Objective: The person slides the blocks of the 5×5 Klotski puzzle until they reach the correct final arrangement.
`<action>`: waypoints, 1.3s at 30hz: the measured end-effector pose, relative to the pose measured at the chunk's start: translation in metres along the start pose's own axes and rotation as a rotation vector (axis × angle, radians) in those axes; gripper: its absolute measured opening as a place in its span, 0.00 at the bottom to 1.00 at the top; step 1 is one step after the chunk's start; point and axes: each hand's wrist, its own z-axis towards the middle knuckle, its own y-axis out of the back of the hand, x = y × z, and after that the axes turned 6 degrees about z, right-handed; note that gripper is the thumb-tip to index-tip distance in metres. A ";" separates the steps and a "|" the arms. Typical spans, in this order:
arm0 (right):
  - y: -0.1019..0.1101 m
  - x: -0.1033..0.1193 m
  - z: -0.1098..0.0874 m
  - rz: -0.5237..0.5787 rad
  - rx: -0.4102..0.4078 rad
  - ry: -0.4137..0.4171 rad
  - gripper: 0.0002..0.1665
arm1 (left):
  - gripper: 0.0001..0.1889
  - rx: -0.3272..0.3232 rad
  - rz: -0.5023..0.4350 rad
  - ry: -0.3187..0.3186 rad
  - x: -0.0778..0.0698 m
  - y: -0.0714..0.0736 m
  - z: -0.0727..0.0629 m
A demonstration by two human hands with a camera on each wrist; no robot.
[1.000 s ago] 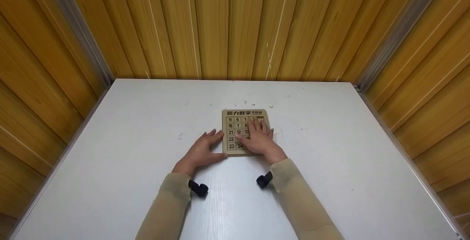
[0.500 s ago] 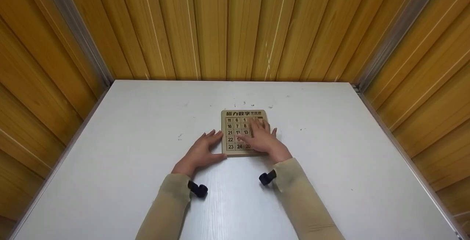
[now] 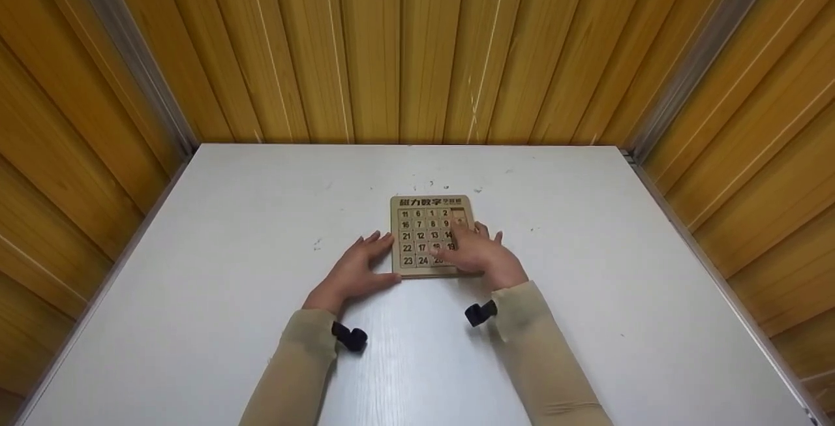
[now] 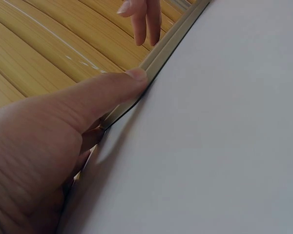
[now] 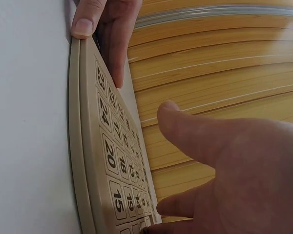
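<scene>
On our white counter (image 3: 196,269), walled by yellow wood-look panels (image 3: 365,47), our left hand (image 3: 355,269) is spread, gripping nothing, thumb and fingertips against the left side of the numbered board (image 3: 421,235), flat mid-counter. Our right hand (image 3: 481,253), loosely extended and gripping nothing, angles over its right columns.

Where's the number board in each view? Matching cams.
Head: number board just below centre, slightly right.
Left wrist: board edge-on, upper middle, a slanting strip.
Right wrist: board foreshortened, left of centre, running off the bottom edge.
Shared landmark: left hand, its thumb on the board's edge.
</scene>
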 end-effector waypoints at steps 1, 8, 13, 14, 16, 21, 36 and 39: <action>-0.001 0.000 0.001 0.003 -0.005 0.001 0.55 | 0.46 0.001 -0.007 0.007 -0.001 0.000 0.000; -0.008 -0.007 0.010 0.017 -0.050 0.024 0.56 | 0.46 0.001 -0.034 0.034 -0.002 -0.001 0.001; -0.011 -0.013 0.016 -0.003 -0.065 0.036 0.57 | 0.46 -0.001 -0.043 0.024 -0.002 -0.001 0.002; -0.011 -0.014 0.017 -0.003 -0.065 0.036 0.57 | 0.46 0.000 -0.044 0.024 -0.002 -0.001 0.002; -0.012 -0.015 0.017 -0.002 -0.063 0.036 0.57 | 0.46 0.001 -0.047 0.020 -0.002 -0.001 0.002; -0.008 -0.015 0.014 -0.007 -0.043 0.049 0.57 | 0.46 -0.001 -0.027 0.001 0.000 -0.001 0.001; 0.007 0.004 -0.015 0.000 0.055 -0.043 0.52 | 0.45 -0.002 -0.021 0.018 0.002 -0.003 0.001; 0.006 0.002 -0.012 -0.013 0.046 -0.031 0.52 | 0.45 -0.006 -0.024 0.020 0.002 -0.003 0.000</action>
